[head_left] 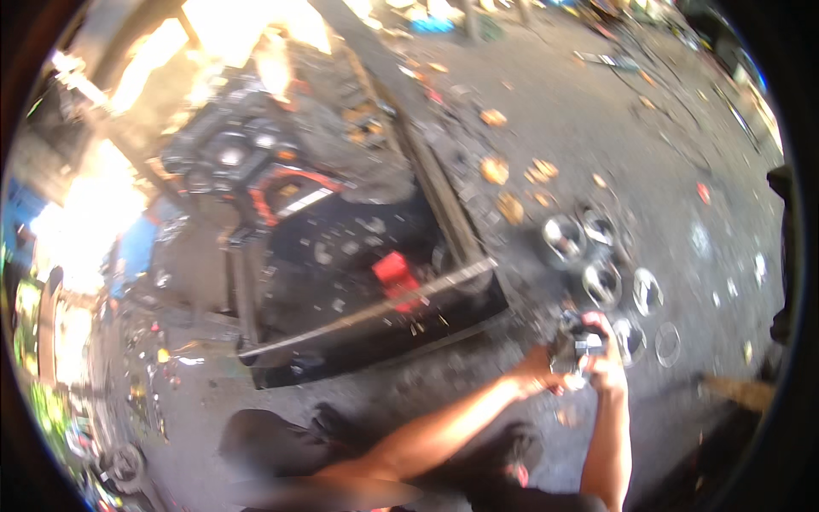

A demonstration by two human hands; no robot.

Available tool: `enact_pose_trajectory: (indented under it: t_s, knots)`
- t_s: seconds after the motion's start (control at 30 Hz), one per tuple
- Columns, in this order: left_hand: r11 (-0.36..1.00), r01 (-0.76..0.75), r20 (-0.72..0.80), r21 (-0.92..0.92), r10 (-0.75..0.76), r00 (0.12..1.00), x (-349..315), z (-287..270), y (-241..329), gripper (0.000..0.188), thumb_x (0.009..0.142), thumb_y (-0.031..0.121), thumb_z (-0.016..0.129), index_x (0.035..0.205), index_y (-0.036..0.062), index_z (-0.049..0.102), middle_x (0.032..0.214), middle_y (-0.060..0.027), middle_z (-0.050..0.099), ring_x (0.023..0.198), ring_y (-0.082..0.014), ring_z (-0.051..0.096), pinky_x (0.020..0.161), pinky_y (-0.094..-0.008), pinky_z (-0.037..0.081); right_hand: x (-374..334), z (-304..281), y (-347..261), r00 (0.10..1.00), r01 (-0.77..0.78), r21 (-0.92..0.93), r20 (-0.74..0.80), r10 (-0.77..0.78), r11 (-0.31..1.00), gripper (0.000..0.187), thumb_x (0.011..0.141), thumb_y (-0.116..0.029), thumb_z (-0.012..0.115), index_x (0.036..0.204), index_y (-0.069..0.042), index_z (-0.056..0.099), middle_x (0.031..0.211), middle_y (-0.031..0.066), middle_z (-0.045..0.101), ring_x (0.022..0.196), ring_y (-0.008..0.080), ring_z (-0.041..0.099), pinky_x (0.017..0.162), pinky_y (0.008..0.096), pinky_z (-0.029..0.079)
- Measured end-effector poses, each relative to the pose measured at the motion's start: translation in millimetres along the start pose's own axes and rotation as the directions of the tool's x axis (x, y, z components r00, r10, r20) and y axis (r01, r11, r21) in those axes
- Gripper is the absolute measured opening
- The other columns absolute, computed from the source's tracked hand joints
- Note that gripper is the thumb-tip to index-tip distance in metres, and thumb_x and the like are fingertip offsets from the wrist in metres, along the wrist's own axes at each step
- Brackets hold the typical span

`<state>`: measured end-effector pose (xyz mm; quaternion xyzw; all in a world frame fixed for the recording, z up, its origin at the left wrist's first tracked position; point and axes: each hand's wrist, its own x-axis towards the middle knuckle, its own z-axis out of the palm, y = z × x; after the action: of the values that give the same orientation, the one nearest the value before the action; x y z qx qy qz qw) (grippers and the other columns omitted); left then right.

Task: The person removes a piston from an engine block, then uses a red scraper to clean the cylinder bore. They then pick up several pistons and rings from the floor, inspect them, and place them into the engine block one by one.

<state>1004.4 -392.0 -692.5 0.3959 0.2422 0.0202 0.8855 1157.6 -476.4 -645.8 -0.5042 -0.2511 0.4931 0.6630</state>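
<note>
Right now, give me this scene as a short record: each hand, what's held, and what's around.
Left hand: at the lower left of a shiny metal part
Right hand: on the right side of the same part
Held: the metal part; exact kind too blurred to tell
Beyond the hands: shiny metal rings on the ground
Left: dark tray, red object near its front edge

- Glints silver with dark grey on the held metal part [583,345]
- Shines silvery on the metal rings [602,284]
- Glows plain red on the block [393,270]
- Runs black along the tray [384,341]
- Turns tan on the scraps [494,170]
- Spreads dark grey, pale-speckled, over the floor [554,111]
</note>
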Motion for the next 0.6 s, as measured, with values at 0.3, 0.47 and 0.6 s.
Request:
enact_pose_trajectory:
  t_s: [0.3,0.47,0.6]
  knots:
    - [0.990,0.115,0.103,0.082,-0.123,0.987,-2.8,-0.5,29.4,0.054,0.069,0.016,0.092,0.117,0.0035,0.070,0.091,-0.0037,0.073,0.068,-0.0128,0.068,0.050,-0.0254,0.054,9.9,-7.3,-8.9,0.999,-0.026,0.208,0.046,0.017,0.978,0.066,0.066,-0.019,0.097,0.121,-0.008,0.062,0.112,0.0072,0.068,0.103,0.0187,0.065,0.090,0.0354,0.054]
    - [0.978,-0.012,0.052,0.207,0.002,0.999,-6.3,0.4,34.1,0.060,0.068,0.017,0.093,0.120,0.0033,0.067,0.099,-0.0066,0.073,0.078,-0.0130,0.069,0.052,-0.0270,0.056,12.1,-4.4,-8.6,0.981,-0.170,-0.061,-0.106,0.163,0.984,0.056,0.068,-0.022,0.096,0.112,-0.008,0.065,0.107,0.0067,0.070,0.099,0.0181,0.067,0.089,0.0343,0.055]
    - [0.882,-0.201,0.032,0.427,0.207,0.978,-3.2,-6.8,23.3,0.063,0.071,0.017,0.089,0.127,0.0043,0.064,0.109,-0.0072,0.072,0.092,-0.0152,0.070,0.060,-0.0309,0.059,5.8,-6.2,-4.8,0.990,-0.120,-0.216,-0.096,0.102,0.969,0.049,0.068,-0.021,0.096,0.104,-0.008,0.066,0.101,0.0037,0.071,0.094,0.0154,0.067,0.086,0.0336,0.055]
